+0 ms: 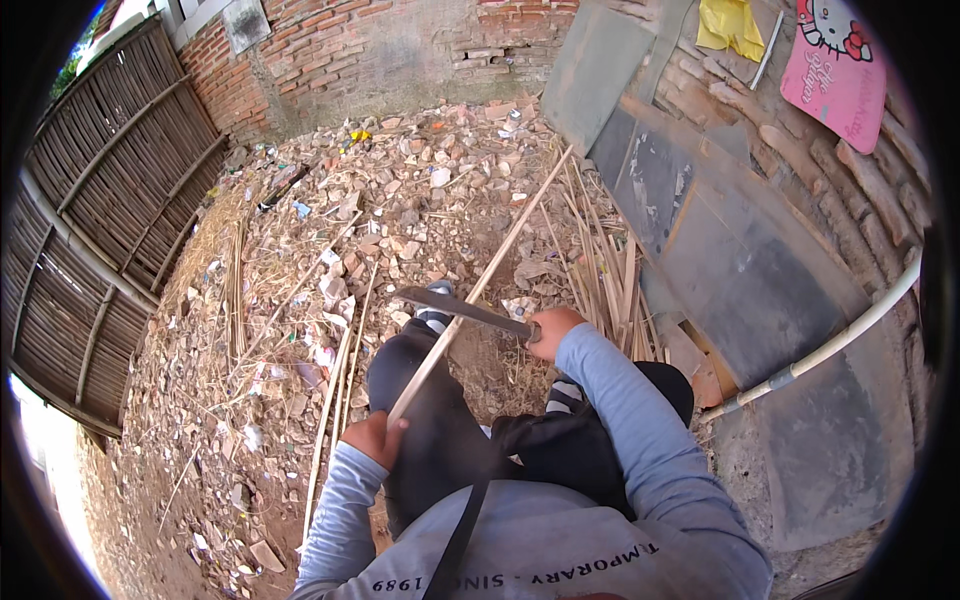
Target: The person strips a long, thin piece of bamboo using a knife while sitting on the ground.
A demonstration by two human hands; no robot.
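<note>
My left hand [375, 438] is closed around the near end of a long, pale bamboo strip [500, 252]. The strip slants up and away to the right, past my knee. In my right hand [556, 332] is the handle of a machete [468, 312], gripped with the fingers wrapped round it. Its dark, broad blade points left and crosses the strip about midway along. Whether blade and strip touch, I cannot tell for sure. My fingers hide most of the machete's handle.
Several split bamboo strips [612, 285] lie to the right, and more strips [340, 385] beside my left leg. Rubble and dry litter cover the ground [400, 200]. Dark boards [750, 260] lean at right near a pale pipe [835, 345]. A bamboo fence [110, 210] stands left, a brick wall [380, 50] behind.
</note>
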